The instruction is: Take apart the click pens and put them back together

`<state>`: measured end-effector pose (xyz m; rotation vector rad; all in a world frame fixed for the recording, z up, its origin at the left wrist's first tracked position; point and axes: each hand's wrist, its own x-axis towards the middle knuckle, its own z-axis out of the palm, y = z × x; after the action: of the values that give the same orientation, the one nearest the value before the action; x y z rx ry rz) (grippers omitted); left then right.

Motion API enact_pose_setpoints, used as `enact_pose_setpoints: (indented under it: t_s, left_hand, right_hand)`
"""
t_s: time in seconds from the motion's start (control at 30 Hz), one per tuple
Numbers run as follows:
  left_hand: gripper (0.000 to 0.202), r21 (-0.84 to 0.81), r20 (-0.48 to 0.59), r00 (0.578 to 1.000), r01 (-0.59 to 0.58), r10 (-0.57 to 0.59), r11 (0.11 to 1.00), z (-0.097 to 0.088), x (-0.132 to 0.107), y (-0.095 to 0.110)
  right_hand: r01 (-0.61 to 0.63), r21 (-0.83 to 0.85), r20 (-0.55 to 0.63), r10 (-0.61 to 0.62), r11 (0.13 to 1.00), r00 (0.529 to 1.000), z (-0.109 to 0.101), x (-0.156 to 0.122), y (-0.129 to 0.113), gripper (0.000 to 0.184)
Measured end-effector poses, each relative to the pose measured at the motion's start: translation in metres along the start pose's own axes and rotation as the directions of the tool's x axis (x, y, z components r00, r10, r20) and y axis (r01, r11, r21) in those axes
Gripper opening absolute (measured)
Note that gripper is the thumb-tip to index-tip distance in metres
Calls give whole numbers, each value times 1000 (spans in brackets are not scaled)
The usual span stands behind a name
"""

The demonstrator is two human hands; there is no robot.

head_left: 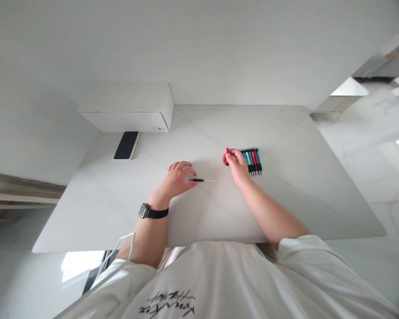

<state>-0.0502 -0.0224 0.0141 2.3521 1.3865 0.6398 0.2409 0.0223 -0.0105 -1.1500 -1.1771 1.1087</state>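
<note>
- Head view: our right hand pinches a bright pink tube just beside a row of teal, white and red pens.
- Our left hand curls loosely at a slim black-and-white rod; we cannot tell whether it grips.

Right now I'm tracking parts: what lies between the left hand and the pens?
In the head view, a thin rod by the left hand, then the right hand, holding a pink barrel.
</note>
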Motion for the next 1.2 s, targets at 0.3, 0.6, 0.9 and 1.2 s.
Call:
enact_pose_setpoints:
  t_s: [0.3, 0.6, 0.9, 1.2]
  left_hand:
    - [11, -136, -129, 991, 27, -45, 990, -6, 7, 5]
    - [10, -160, -279, 937, 172, -212, 972, -9, 8, 3]
    - [8, -121, -211, 965, 135, -158, 983, -8, 10, 6]
    - [13, -126, -108, 981, 148, -162, 981, -2, 12, 20]
  right_hand:
    - [99, -227, 84, -81, 969, 993, -2, -5, -7, 37]
    - [303, -447, 219, -226, 842, 949, 2, -11, -19, 18]
    - [377, -483, 278, -270, 790, 922, 3, -12, -13, 14]
    - [522, -503, 453, -304, 689, 838, 7, -17, -16, 13]
